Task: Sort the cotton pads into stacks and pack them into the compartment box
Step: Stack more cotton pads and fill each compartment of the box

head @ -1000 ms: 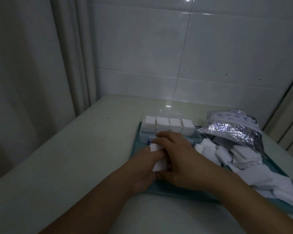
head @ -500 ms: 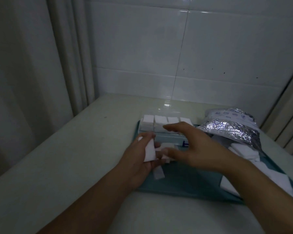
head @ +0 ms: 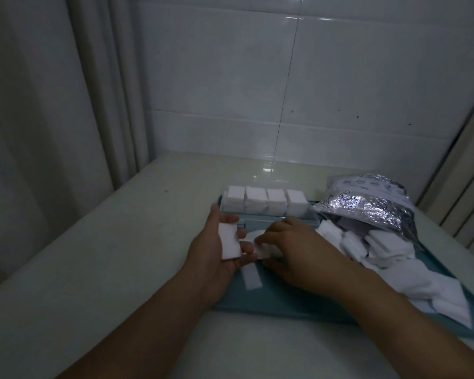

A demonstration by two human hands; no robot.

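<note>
Holding a small stack of cotton pads (head: 229,243), the left hand (head: 214,258) lies palm up over the near left part of the tray (head: 285,306), thumb across the top edge of the stack and fingers curled under it. Just at 3 o'clock of it, the right hand (head: 293,248) rests palm down with its fingertips bent onto another pad (head: 266,248), pinching it against the tray floor right beside the left fingers. One single pad (head: 251,277) lies flat on the tray at 6 o'clock of the stack, partly under the left hand.

At 12 o'clock of both hands stands the compartment box (head: 257,212), its far row filled with four upright stacks of pads (head: 266,199) side by side; the near row is mostly hidden behind the hands.

At 3 o'clock of the right hand a loose heap of pads (head: 389,253) spreads across the right half of the tray, reaching its near right corner. A silver foil bag (head: 367,205) lies on the far edge of that heap, its mouth toward the pads.

The tray sits on a pale tabletop (head: 107,255), with white wall tiles (head: 340,91) at 12 o'clock and a curtain (head: 52,105) at 10 o'clock.
</note>
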